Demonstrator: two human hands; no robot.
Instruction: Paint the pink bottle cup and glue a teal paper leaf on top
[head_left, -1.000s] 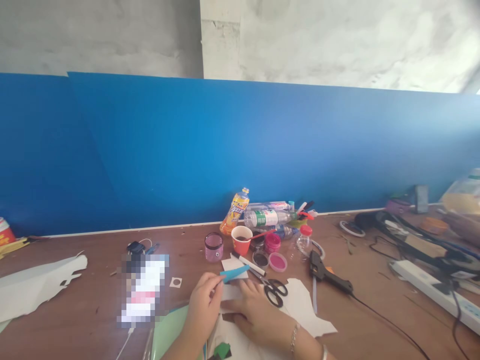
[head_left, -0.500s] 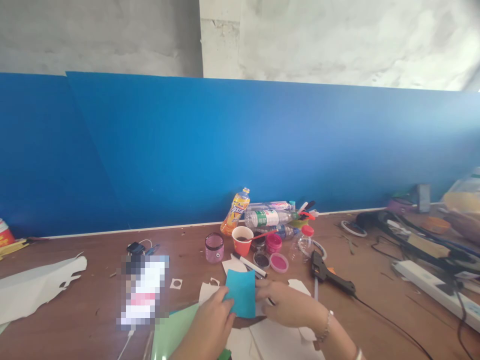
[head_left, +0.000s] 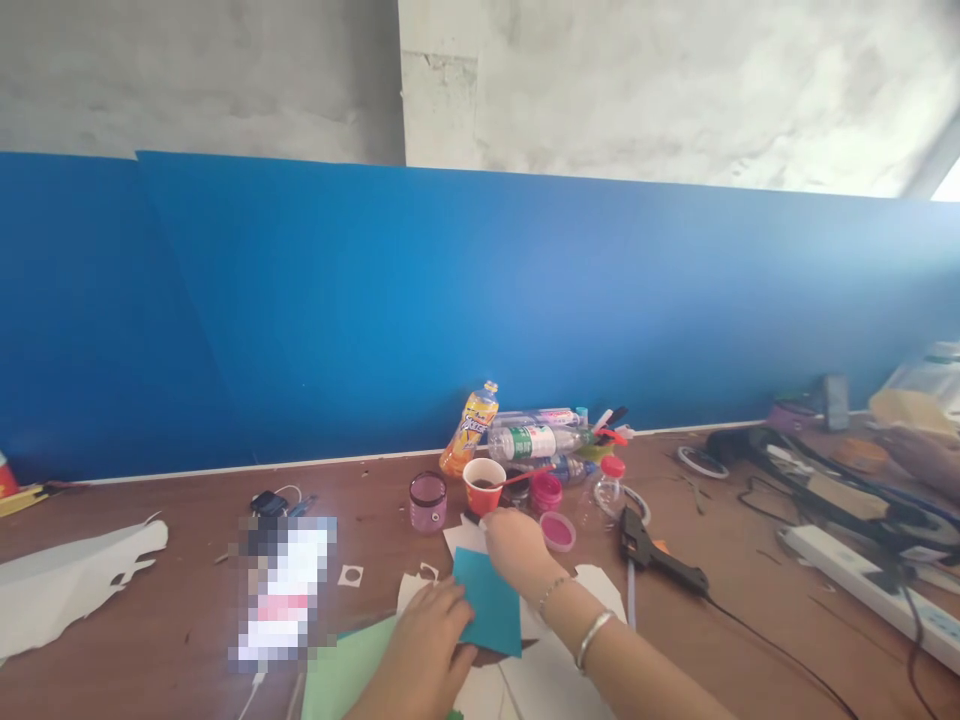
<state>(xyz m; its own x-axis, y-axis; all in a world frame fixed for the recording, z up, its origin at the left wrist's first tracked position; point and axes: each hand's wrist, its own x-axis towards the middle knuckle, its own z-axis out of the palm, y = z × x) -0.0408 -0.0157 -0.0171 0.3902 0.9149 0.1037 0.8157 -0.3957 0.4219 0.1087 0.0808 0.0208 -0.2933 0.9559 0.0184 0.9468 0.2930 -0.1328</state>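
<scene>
My left hand [head_left: 431, 635] grips the lower left edge of a small blue sheet of paper [head_left: 491, 610], fingers on its face and thumb near the bottom edge. Just beyond the sheet, my right hand [head_left: 517, 548] has its fingers closed over the black-and-white marker pen, most of which the hand covers. White paper pieces [head_left: 551, 680] lie under and around the blue sheet. A green sheet [head_left: 345, 665] is beneath my left forearm. Close to my right fingertips stands a red paper cup [head_left: 484, 497] with dark liquid and a red stick in it.
A purple clear cup [head_left: 428, 505], pink paint jar [head_left: 546, 490], pink lid [head_left: 558, 532] and several bottles [head_left: 529, 442] stand or lie behind. A glue gun [head_left: 660, 560] with its cord, a power strip [head_left: 870, 580] and a bright phone [head_left: 285, 590] flank the work area.
My right hand has let go of the blue paper's right edge and moved up and left, over the marker pen. The blue paper, still in my left hand, has tilted and shifted slightly lower.
</scene>
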